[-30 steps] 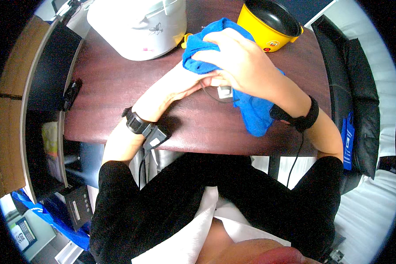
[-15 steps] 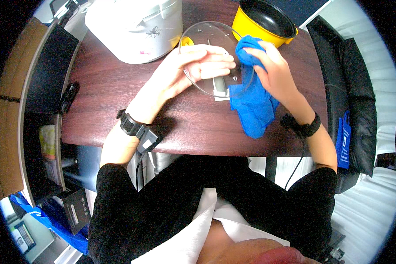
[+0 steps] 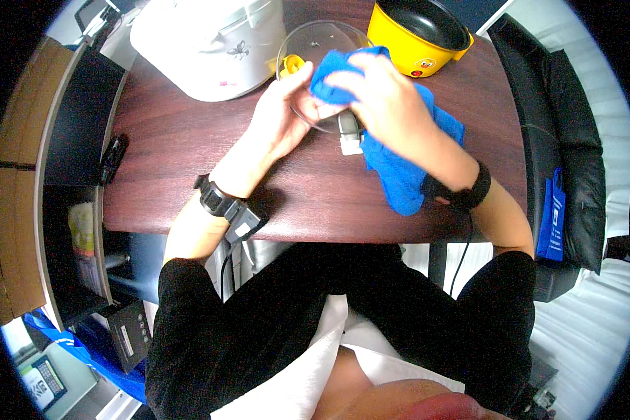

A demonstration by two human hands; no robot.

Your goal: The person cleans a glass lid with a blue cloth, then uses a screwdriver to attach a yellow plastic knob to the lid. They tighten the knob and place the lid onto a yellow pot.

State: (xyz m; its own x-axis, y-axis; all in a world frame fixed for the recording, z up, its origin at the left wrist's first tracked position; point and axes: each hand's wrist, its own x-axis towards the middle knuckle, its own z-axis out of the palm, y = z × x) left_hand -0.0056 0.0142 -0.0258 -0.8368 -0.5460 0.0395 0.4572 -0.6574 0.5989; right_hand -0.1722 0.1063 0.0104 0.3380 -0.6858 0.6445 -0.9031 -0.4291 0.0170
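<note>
— Since the dark wooden table point(image 3: 189, 140) takes up most of the view, start there: what stands on it?

— At the far edge, a big white rice cooker point(image 3: 210, 42) on the left and a yellow pot with a black inside point(image 3: 421, 31) on the right. Between them, nearer the person, is a clear glass lid point(image 3: 313, 49), and both hands meet at it.

— Which hand has the lid?

— The left hand point(image 3: 280, 119) grips its near-left rim, fingers curled under the glass and thumb up along the edge. The lid looks lifted and tilted rather than lying flat, though I can't tell whether its far edge touches the table.

— And the other hand?

— The right hand point(image 3: 385, 105) is clenched on a blue cloth point(image 3: 399, 168), pressing a bunched part of it against the right side of the lid; the rest of the cloth trails down over the table toward the wrist.

— So how does the lid lie from the cloth?

— Just left and slightly beyond the right hand, touching the cloth. The left hand is nearer the rim, the right lies over the face of the glass. A small yellow knob point(image 3: 294, 66) shows through the lid beside the cooker.
</note>
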